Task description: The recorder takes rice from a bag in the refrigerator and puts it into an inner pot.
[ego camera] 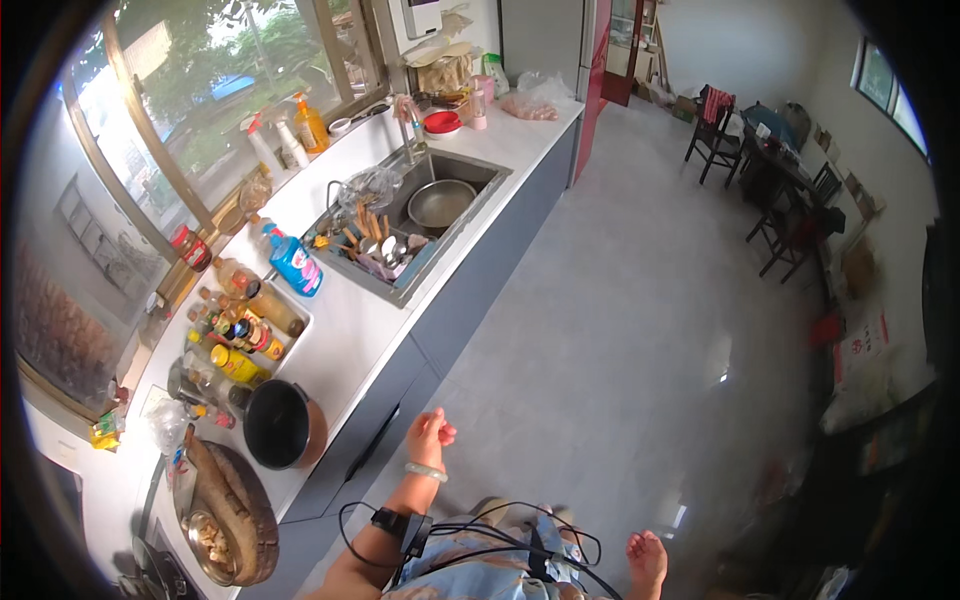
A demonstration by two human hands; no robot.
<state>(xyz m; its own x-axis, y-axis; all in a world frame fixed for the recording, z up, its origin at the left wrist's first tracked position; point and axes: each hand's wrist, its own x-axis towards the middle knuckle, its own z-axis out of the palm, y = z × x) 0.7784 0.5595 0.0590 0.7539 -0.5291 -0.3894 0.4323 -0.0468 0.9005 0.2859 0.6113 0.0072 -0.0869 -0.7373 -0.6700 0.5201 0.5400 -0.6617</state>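
Observation:
My left hand [431,437], a pale bangle at its wrist, hovers over the floor beside the counter with its fingers loosely curled and nothing seen in them. At the lower right, my right hand [646,556] hangs half curled in the air, also without a visible object. Nearest to the left hand on the counter stands a dark, empty cooking pot [277,424]. Behind it a white tray [306,330] holds several sauce and oil bottles. A round wooden chopping board [262,517] bears a long brownish object and a metal bowl [202,536] of pale pieces.
A sink [491,176] contains a metal basin [442,204] and a rack of utensils. A blue detergent bottle [296,262] stands beside it. Black cables [487,532] cross my front. Dark chairs [716,142] and a table stand at the far right. Grey cabinets run below the counter.

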